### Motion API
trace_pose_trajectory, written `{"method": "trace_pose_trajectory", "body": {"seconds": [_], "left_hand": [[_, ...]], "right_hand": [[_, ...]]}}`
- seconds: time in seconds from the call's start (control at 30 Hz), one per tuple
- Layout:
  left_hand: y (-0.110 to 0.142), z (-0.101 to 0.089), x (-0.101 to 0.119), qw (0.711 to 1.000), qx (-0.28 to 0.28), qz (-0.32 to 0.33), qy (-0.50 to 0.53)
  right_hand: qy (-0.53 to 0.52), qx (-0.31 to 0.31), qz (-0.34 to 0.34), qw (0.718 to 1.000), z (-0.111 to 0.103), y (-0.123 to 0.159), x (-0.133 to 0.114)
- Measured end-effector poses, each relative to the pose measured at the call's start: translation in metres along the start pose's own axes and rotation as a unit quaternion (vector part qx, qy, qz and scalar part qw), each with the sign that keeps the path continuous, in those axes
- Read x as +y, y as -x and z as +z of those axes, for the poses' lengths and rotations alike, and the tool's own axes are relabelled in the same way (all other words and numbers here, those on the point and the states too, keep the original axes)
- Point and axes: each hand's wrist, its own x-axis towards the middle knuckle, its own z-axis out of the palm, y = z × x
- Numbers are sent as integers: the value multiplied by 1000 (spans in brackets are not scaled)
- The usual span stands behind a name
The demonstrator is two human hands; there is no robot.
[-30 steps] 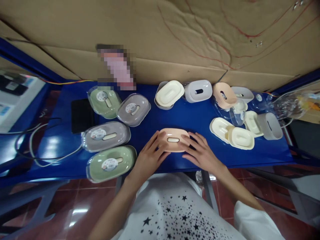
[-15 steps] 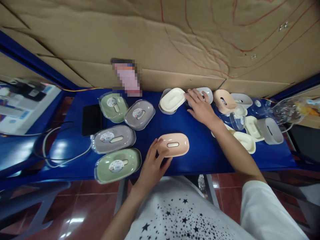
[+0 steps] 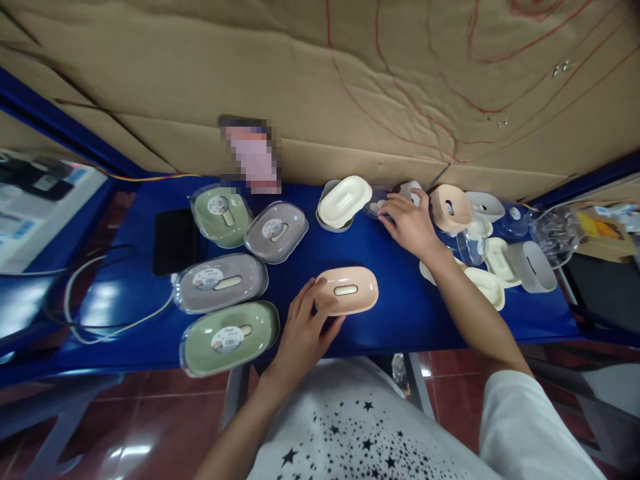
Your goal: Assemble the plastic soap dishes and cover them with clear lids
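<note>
On the blue table, my left hand (image 3: pixel 310 317) is closed around the left end of a peach soap dish (image 3: pixel 367 291), which has a cream piece in its central slot. Farther back, my right hand (image 3: pixel 413 223) is bent with its fingertips at a clear plastic lid (image 3: pixel 377 204) bearing a white sticker. A pale grey soap box (image 3: pixel 411 189) is just behind those fingers, partly covered by them. To the left of the lid, a cream tray (image 3: pixel 346 201) rests tilted on a grey dish (image 3: pixel 334 227).
Lidded soap dishes in green (image 3: pixel 220 217) and grey (image 3: pixel 276 230) lie at left beside a black tablet (image 3: pixel 175 242) and white cable. Right of my arm sit a peach box (image 3: pixel 450 208), cream trays (image 3: pixel 485 287), a grey box (image 3: pixel 535 267) and clear plastic wrapping (image 3: pixel 553 230). Cardboard (image 3: pixel 300 87) stands behind.
My right hand has shifted slightly right and its fingers have curled more. The clear lid now shows at its fingertips, and the pale grey box has tilted. My left hand stays on the peach dish.
</note>
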Motion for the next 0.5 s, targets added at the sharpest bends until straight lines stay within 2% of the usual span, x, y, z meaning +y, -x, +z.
{"method": "trace_pose_trajectory", "body": {"seconds": [0.07, 0.13, 0.23, 0.33, 0.43, 0.5], "left_hand": [[0, 0, 0, 1000, 5, -1, 3], [-1, 0, -1, 1000, 6, -2, 5], [-4, 1, -1, 1000, 1, -3, 1], [-9, 2, 1, 1000, -4, -1, -7], [-12, 2, 3, 1000, -11, 3, 6], [-11, 0, 4, 1000, -17, -2, 20]], "right_hand": [[-93, 39, 5, 995, -9, 9, -2], [-199, 52, 11, 979, -17, 21, -7], [-355, 49, 38, 933, -22, 33, -15], [-475, 92, 92, 870, -22, 39, -23], [-579, 162, 147, 786, -24, 51, -36], [-631, 182, 181, 732, -24, 68, -50]]}}
